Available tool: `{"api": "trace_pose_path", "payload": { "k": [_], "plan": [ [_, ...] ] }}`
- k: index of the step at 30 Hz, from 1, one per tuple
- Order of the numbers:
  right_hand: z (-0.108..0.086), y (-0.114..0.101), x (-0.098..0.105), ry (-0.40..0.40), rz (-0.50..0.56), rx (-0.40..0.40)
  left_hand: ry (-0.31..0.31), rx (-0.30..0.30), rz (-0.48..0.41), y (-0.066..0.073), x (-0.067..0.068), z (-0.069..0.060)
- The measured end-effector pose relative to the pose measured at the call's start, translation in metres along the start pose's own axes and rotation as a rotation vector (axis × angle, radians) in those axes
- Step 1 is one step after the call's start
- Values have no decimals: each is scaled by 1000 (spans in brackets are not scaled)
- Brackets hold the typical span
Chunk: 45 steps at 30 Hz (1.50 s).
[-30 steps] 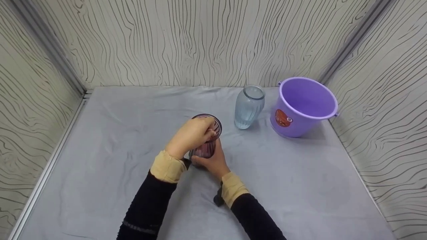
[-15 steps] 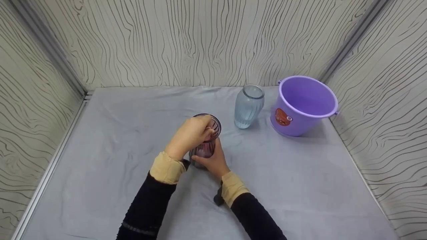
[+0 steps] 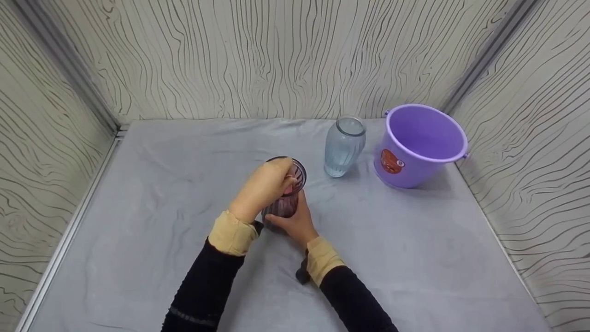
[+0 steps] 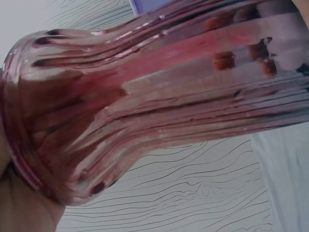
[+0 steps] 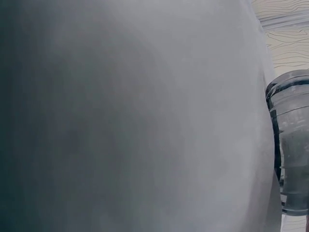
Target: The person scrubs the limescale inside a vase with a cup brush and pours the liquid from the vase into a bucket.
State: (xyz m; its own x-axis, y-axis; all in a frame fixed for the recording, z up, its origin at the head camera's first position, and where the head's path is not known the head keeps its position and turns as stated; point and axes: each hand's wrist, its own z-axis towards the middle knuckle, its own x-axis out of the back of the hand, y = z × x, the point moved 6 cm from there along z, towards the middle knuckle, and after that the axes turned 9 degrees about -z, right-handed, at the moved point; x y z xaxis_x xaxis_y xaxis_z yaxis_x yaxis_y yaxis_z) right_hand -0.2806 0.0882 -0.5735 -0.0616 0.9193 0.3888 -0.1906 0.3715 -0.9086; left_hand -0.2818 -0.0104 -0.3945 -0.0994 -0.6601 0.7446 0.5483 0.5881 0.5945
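Note:
A ribbed purple-pink glass vase [image 3: 283,207] stands slightly tilted at mid-table. At its mouth the left hand [image 3: 260,189] pinches a pink thing [image 3: 289,188], with the fingertips hidden. Through the glass [image 4: 159,104] in the left wrist view, a long pink shape [image 4: 169,55] runs down inside from the neck, and part of the left hand [image 4: 31,205] shows beside the rim. Lower down, the right hand [image 3: 298,223] grips the vase's body from the right. The right wrist view shows mostly a blurred grey surface, with ribbed glass [image 5: 295,145] at its right edge.
A pale blue glass vase [image 3: 342,150] stands upright behind and right of the hands. Farther right is a purple bucket [image 3: 405,171] with a red sticker. Grey cloth [image 3: 152,207] covers the table, and patterned panels [image 3: 276,60] enclose the back and both sides.
More of the pink thing shows below the left hand's thumb at the vase mouth. Both hands and the vase stay almost where they were.

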Motion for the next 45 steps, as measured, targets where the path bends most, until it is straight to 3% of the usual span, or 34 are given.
{"api": "trace_pose_path", "payload": {
  "k": [9, 17, 25, 31, 38, 45],
  "plan": [
    [0, 0, 1, -1, 15, 17, -1, 62, 79, 3, -3, 1],
    [0, -2, 3, 5, -10, 66, 13, -20, 145, 13, -1, 0],
    [-1, -6, 4, 19, 13, 63, -38, -14, 137, 12, -3, 3],
    [-1, -6, 3, 22, 1, 67, -62, -45, 177, 14, -4, 4],
    [0, -1, 3, 10, 0, 74, -80, -70, 139, 11, -3, 3],
    [-1, -3, 2, -14, 43, 58, -102, -49, 10, 4, -2, 5]
  ]
}}
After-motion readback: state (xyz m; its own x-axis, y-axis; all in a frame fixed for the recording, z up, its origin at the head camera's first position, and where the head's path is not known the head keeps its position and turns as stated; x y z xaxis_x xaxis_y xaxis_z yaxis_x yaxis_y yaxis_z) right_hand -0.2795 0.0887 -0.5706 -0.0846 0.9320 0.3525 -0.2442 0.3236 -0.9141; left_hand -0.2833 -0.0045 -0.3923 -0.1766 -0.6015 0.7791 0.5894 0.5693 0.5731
